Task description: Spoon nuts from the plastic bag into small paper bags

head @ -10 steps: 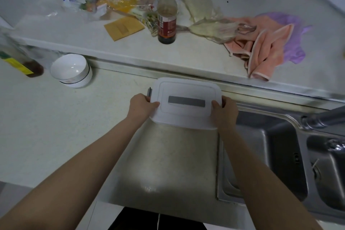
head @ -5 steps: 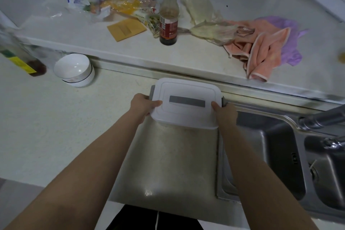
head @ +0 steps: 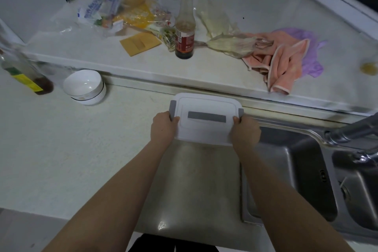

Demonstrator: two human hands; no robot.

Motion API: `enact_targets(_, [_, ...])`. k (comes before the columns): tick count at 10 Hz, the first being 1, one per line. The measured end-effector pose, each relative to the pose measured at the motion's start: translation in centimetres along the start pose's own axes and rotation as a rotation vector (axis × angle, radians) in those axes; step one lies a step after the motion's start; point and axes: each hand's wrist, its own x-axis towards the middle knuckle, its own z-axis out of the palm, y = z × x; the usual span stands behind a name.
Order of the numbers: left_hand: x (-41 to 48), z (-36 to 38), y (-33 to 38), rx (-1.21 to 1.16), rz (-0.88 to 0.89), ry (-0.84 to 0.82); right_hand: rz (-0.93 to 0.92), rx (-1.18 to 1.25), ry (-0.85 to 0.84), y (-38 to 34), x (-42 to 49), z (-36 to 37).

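Left hand (head: 162, 127), right hand (head: 245, 132): fingers apparently curled.

One white lidded container (head: 206, 118) sits at centre. Two bottles: one (head: 185, 24) at twelve o'clock, one (head: 24, 73) at nine. One stack of white bowls (head: 84, 87) at ten. One brown paper bag (head: 140, 43) at eleven. Two cloths, pink (head: 280, 61) and purple (head: 311, 63), at two.

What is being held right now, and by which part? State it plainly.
A white rectangular plastic container with a lid, held by both hands: the left hand grips its left edge at the grey clip, and the right hand grips its right edge.
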Motion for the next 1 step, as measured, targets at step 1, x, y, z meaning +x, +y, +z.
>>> enact_targets(1, [-2.09,-1.74,-1.83,-0.212,-0.005,0.037,-0.158,0.163,-0.13,1.02,-0.4,-2.73])
